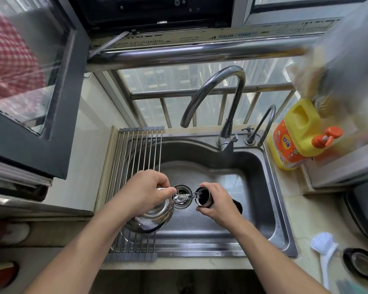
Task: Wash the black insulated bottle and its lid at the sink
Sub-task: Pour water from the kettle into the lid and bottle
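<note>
Over the steel sink (270, 187), my right hand (218, 203) grips the black insulated bottle (203, 198), tilted with its open mouth facing left. My left hand (146, 190) holds the handle of a shiny steel kettle (153, 217), tipped to the right. Water runs from the kettle's spout (182, 197) into the bottle's mouth. The bottle's black base (237, 205) sticks out past my right hand. The black lid (360, 264) lies on the counter at the lower right, open side up.
A roll-up drying rack (136, 149) covers the sink's left side, under the kettle. The tall faucet (221, 96) and a smaller tap (263, 124) stand behind the basin. A yellow detergent bottle (295, 136) sits at the right, a white brush (325, 253) beside the lid.
</note>
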